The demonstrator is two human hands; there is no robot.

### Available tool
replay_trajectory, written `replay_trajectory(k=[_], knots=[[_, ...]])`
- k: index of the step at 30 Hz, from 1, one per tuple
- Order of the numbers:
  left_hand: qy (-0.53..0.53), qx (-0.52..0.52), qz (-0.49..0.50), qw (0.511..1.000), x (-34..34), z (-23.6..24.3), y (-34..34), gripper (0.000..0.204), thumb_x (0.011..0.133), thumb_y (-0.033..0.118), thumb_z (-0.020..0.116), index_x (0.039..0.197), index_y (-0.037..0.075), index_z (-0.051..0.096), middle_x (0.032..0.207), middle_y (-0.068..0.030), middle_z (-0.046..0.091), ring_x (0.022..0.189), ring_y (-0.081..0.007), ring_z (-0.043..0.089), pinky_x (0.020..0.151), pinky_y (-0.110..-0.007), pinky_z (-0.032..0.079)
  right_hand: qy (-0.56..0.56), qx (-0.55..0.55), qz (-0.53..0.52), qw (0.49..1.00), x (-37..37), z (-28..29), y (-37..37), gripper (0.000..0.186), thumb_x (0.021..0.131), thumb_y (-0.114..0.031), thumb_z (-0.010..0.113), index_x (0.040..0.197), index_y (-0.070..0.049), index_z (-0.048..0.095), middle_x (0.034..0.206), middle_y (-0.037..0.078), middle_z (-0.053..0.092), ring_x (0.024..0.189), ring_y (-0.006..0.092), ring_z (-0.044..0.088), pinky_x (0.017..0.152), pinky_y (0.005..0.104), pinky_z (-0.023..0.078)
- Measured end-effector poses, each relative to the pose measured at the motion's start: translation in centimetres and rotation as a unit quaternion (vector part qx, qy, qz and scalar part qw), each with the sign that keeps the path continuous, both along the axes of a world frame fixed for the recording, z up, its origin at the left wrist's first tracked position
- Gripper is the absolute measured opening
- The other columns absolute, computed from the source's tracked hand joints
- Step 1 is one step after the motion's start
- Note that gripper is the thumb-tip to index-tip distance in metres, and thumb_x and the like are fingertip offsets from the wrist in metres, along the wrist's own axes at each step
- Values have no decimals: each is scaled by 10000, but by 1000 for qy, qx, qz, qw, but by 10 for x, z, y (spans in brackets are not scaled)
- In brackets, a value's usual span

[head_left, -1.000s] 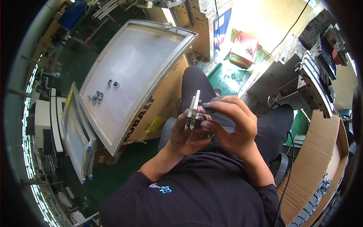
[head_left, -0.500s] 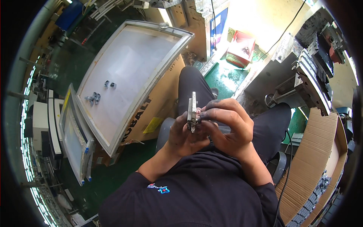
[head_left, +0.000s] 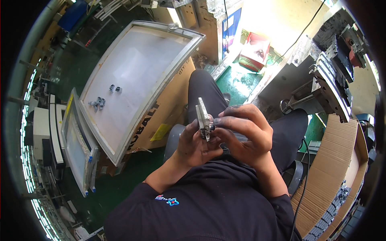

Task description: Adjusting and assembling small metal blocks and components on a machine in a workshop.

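Left hand [head_left: 197, 144]: wrapped around the lower end of a flat grey metal part [head_left: 203, 118], thumb up along its near edge; fingers closed on it.
Right hand [head_left: 245, 134]: curled in from the right, blackened fingertips [head_left: 219, 120] pinching at the part's middle, closed on it or on something small there; cannot tell which.
Part: held upright and edge-on over the lap, just above the dark trousers [head_left: 209, 90], between both hands.
Step in hand, as judged: fitting or adjusting something small on the part's side face.
Doing it well: keep the left grip low and firm so the part stays upright; work with fingertips only; keep the joint turned toward the eyes, not hidden behind the right knuckles.
Risk: greasy fingers, likely slippery; a dropped piece would fall to the green floor [head_left: 237, 80] between the knees.
Tray [head_left: 100, 78]: large, pale, metal-framed, propped on a cardboard box [head_left: 161, 116] to the left, well apart from the hands.
Small pieces [head_left: 98, 103]: a loose cluster of grey metal bits on the tray's far-left side, a couple more just above.
Right side: cardboard box [head_left: 333, 176] with grey parts stacked along its lower edge.
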State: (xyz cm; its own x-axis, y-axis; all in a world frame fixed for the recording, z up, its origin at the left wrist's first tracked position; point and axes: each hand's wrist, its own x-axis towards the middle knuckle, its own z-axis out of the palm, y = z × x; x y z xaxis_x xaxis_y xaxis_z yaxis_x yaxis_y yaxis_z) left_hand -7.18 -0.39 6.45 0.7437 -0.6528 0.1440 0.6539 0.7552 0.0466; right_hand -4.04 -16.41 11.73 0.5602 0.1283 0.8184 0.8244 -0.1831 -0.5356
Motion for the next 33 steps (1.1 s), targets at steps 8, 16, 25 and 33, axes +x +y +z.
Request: replay_trajectory(k=[8, 16, 25, 33], knots=[[-5, 10, -6, 1000, -5, -2, 0, 315, 971, 362, 477, 1209, 177, 567, 1071, 9, 637, 957, -115, 557, 577, -255, 371, -45, -83, -25, 995, -1, 2, -4, 258, 673, -23, 723, 921, -54, 655, 878, 111, 633, 730, 237, 620, 647, 333, 475], [-33, 57, 38, 997, -7, -3, -1, 344, 958, 399, 487, 1177, 149, 578, 1030, -4, 637, 923, -117, 560, 575, -253, 383, -30, -106, -54, 992, -5, -2, 2, 295, 645, -103, 686, 936, -93, 637, 864, 65, 591, 728, 213, 596, 674, 336, 449], [4, 30, 51, 998, -5, 5, -5, 337, 965, 405, 474, 1138, 138, 586, 1015, -24, 633, 876, -106, 559, 564, -245, 380, -39, -48, -56, 997, 0, -9, 0, 315, 674, -130, 732, 978, -92, 659, 874, 75, 589, 718, 217, 598, 654, 331, 453], [3, -7, 19, 1000, -1, 7, -7, 313, 980, 383, 456, 1157, 161, 588, 1045, 3, 661, 996, -95, 580, 585, -257, 368, -22, -93, -66, 993, -3, -4, -1, 371, 616, -54, 727, 979, -93, 661, 891, 70, 590, 717, 207, 597, 647, 320, 459]])
